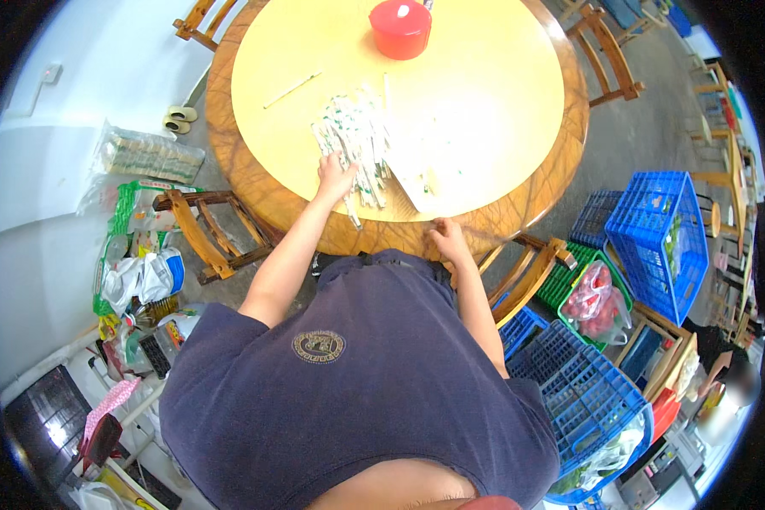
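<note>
Left grip [337, 177]: bare hand, palm down, fingers on the near left side of the stick pile; whether they are closed around any stick cannot be made out.
Right grip [449, 240]: bare hand, fingers partly curled, at the near rim of the counter; whether anything is pinched there cannot be made out.
Stick pile [367, 160]: many slim white sticks with green marks, heaped loosely left of centre on the counter, beneath and beyond the left grip; several point toward the near edge.
Single stick [292, 90]: one slim pale stick, lying apart, beyond and left of the pile.
White flat piece [410, 189]: straight left edge, just right of the pile; largely lost in glare, material unclear.
Container [401, 30]: round, red, plastic-looking, standing upright toward the far side.
Counter [518, 76]: round, pale yellow top within a broad, brown, dark-veined border.
Seating: brown slatted wooden chair [202, 231] at left; a similar wooden chair [518, 280] at right.
Right floor area: blue slatted plastic crates [659, 246]; green plastic crate [561, 276] with red bagged contents [599, 302].
Left floor area: clear-wrapped bundle [153, 157] beside the wall; pale slip-on shoes [181, 118] beyond.
</note>
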Motion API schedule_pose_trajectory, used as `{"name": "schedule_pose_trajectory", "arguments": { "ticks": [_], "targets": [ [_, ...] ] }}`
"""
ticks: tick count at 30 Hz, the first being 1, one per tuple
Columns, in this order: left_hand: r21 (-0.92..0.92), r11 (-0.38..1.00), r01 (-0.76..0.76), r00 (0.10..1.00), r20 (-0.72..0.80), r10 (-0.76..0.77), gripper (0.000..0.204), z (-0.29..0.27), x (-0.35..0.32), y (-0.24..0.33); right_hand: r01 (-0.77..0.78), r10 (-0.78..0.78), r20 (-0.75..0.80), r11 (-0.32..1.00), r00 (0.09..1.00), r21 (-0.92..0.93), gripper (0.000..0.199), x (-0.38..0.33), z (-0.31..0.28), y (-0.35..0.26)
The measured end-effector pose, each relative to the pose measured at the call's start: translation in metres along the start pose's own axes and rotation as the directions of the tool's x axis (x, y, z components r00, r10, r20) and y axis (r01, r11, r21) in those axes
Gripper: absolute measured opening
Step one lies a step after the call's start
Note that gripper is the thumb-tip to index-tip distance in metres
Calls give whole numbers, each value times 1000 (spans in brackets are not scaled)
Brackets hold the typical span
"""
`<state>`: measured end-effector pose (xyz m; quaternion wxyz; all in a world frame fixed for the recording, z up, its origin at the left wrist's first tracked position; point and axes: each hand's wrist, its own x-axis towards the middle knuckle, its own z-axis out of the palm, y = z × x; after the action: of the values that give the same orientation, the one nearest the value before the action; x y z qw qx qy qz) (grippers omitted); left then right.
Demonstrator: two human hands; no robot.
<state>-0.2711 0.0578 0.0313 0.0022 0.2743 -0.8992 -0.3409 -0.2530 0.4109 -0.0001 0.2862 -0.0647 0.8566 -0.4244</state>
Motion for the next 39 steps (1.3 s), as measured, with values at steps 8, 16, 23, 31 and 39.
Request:
{"name": "schedule_pose_trajectory", "arguments": {
  "ticks": [8,16,23,31,39],
  "targets": [
    [78,989,128,839,523,-150,47,-2,-85,-52,-11,-4,-71,977,997,-211,40,6,25,-8],
    [333,943,-16,894,426,-135,44,-2,-138,-40,-29,26,-23,987,999,-157,43,8,26,-10],
    [136,986,-92,885,466,18,28,-7,-136,-74,51,-55,-26,988,998,-148,40,7,34,1],
    [158,973,-169,871,486,73,23,8,-128,-74,13,-27,-94,990,995,-140,43,3,35,14],
    [97,970,-224,829,541,137,26,12,-122,-84,-64,49,-96,985,994,-159,44,-5,32,-4]
  ]
}}
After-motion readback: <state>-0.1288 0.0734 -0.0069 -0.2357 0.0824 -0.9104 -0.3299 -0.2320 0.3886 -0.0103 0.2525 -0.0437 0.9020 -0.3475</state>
